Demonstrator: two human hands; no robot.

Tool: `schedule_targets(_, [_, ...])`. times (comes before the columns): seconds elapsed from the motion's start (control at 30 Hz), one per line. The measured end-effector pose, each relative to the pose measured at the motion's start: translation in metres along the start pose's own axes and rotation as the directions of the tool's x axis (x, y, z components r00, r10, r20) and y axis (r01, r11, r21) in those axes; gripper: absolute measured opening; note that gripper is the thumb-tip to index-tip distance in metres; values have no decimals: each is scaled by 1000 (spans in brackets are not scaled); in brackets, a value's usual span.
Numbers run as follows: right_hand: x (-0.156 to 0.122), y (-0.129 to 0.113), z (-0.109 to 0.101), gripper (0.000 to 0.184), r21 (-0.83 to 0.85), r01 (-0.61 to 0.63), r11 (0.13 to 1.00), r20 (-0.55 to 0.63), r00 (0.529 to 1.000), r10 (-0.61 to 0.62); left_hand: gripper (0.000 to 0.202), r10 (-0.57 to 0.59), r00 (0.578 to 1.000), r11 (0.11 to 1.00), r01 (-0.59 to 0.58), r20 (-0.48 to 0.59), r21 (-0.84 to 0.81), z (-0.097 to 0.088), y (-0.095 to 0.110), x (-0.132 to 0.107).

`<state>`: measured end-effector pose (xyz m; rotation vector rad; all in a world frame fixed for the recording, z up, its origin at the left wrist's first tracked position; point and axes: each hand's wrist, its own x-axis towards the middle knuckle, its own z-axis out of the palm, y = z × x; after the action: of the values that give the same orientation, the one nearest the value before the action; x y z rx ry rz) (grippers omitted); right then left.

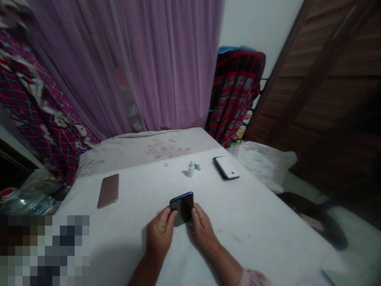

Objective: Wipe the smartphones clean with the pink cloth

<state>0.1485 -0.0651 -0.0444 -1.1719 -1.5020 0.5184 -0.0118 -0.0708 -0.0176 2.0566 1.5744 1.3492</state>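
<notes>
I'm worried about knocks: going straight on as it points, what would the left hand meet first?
The dark phone it holds; past that, the left hand seems aimed roughly at the small white bottle, though depth is unclear.

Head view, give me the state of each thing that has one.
Blue-edged phone, held between left hand and right hand, near face dark.
Rose-gold phone, lying flat.
White phone, lying on something dark.
Small white bottle, upright.
Purple curtain, hanging.
Clear plastic bottle, red cap on.
</notes>
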Motion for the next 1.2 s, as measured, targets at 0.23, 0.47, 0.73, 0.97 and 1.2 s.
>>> schedule_targets(0.23, [43,-14,-23,27,-267,463,845,165,886,-433,29,-232,964,918,261,129,-298,-8,-19,1])
schedule_targets(0.47, [76,-12,-38,27,-412,741,530,458,671,-583,26,-282,911,869,376,302,-322,-8,-22,11])
schedule_targets(0.73, [62,3,-35,24,-388,725,570,451,688,-568,26,-174,925,933,264,338,-243,-4,-21,11])
schedule_targets(0.97, [41,19,-32,19,-251,162,954,-188,959,-212,24,-213,942,959,252,258,-129,3,-24,-10])
schedule_targets(1.2, [35,26,-34,21,-337,351,874,-85,913,-399,18,-74,980,994,87,184,-64,8,-23,-11])
